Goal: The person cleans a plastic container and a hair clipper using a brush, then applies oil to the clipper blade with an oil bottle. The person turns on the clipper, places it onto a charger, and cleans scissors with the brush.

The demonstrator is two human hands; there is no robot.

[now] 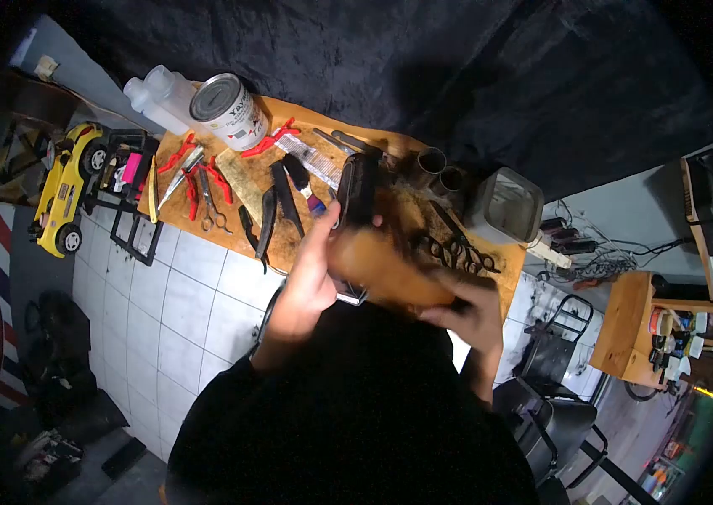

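My left hand [310, 273] is closed around a long black object [358, 189], which looks like a hair clipper with a silvery lower edge. A brown, wooden-looking oblong [390, 269], smeared by motion, is in my right hand [470, 313], whose fingers close on its right end. It lies across the front of the black object and hides part of it. Just left of my left hand, a brush with dark bristles [297, 172], a black comb [286, 198] and a black-handled razor [266, 223] rest on the wooden table [289, 244].
Scissors [207, 202], red clips [276, 135], a large can [228, 111] and plastic bottles [163, 94] occupy the table's left side. Several black-handled scissors [453, 252] and a grey container [508, 206] are at right. A black chair [550, 412] stands lower right.
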